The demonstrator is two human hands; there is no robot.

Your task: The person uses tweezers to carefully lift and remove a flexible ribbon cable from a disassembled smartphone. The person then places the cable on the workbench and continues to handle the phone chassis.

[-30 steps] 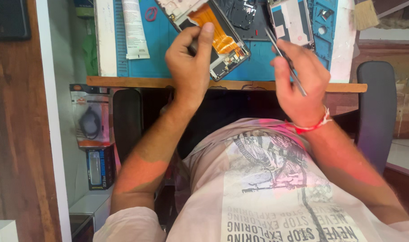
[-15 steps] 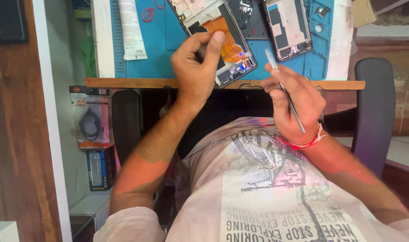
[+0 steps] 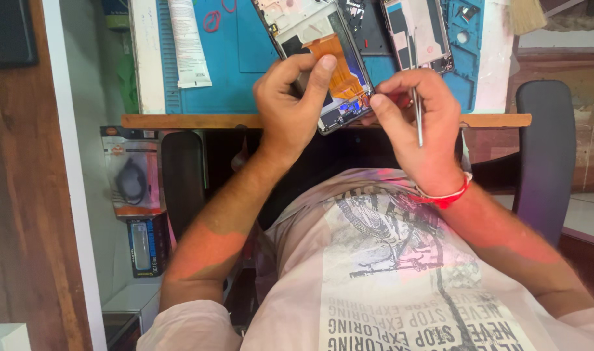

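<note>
Head view shows the opened phone at 12 o'clock on the bench, left hand fingers clamped on its lower end, right hand fingers pinching tweezers; component-lifting step, next demanding precise tip placement.

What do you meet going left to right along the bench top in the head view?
White tube → blue mat → left hand → opened phone → right hand with tweezers → brush.
</note>
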